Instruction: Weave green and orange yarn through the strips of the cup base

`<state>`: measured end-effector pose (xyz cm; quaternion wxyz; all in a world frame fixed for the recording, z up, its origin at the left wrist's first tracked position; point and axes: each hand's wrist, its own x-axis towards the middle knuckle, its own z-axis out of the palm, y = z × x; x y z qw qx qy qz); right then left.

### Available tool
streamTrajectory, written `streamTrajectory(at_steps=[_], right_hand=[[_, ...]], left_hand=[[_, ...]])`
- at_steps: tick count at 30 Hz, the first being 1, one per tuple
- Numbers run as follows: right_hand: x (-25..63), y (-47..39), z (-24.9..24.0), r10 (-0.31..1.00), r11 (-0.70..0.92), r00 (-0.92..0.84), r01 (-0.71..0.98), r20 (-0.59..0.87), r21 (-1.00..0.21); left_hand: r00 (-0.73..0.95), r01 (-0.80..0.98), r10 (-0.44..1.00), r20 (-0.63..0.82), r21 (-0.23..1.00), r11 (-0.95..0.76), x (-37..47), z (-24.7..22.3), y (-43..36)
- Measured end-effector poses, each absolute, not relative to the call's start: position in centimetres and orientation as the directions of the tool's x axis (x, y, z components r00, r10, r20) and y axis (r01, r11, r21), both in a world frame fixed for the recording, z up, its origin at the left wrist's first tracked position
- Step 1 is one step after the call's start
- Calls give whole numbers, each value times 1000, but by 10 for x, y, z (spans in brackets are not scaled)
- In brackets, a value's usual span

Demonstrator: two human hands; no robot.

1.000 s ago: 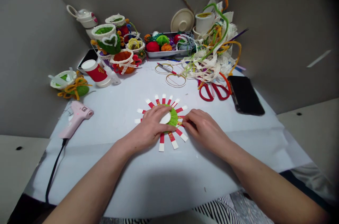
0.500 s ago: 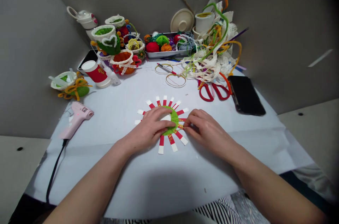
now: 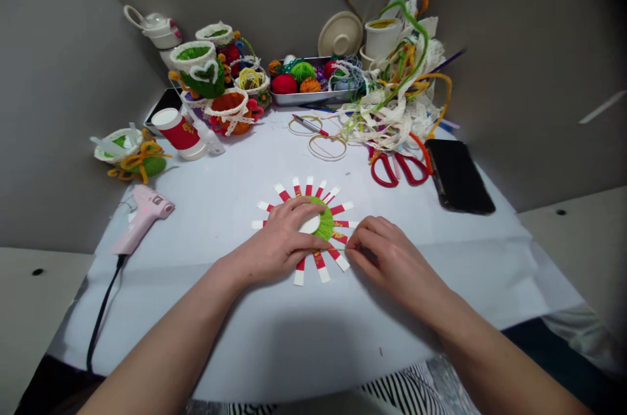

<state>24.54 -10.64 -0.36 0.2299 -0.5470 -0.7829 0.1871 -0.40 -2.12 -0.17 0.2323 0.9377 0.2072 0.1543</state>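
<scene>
A cut paper cup [image 3: 320, 265] lies flattened on the white-covered table, its red-and-white strips fanned out like rays. Green yarn [image 3: 324, 224] is wound around its white round centre. My left hand [image 3: 287, 237] rests over the left part of the cup, pressing it down with thumb and fingers spread across the centre. To the right, my right hand [image 3: 375, 246] pinches a thin green yarn end, which runs taut from near my left thumb over the lower right strips.
A pink glue gun [image 3: 144, 215] lies at the left. Red scissors [image 3: 399, 170] and a black phone [image 3: 460, 176] lie at the right. Behind are decorated cups [image 3: 228, 111], a tray of yarn balls [image 3: 313, 99] and heaped lace [image 3: 392, 114].
My right hand has moved slightly right and down, drawing the yarn along. My left thumb has shifted down toward the ring's lower edge, and more of the white centre shows.
</scene>
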Motion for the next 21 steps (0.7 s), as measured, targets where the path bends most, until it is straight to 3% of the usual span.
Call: streamTrajectory(at_steps=[10, 16, 21], right_hand=[[246, -116, -10, 909, 416, -311, 713, 278, -564], [247, -116, -8, 892, 445, -287, 696, 350, -563], [252, -110, 13, 823, 534, -268, 665, 500, -523]], left_hand=[[851, 302, 486, 200, 570, -764, -4, -3, -20], [790, 226, 506, 346, 603, -765, -3, -5, -18], [750, 210, 551, 365, 659, -722, -9, 10, -18]])
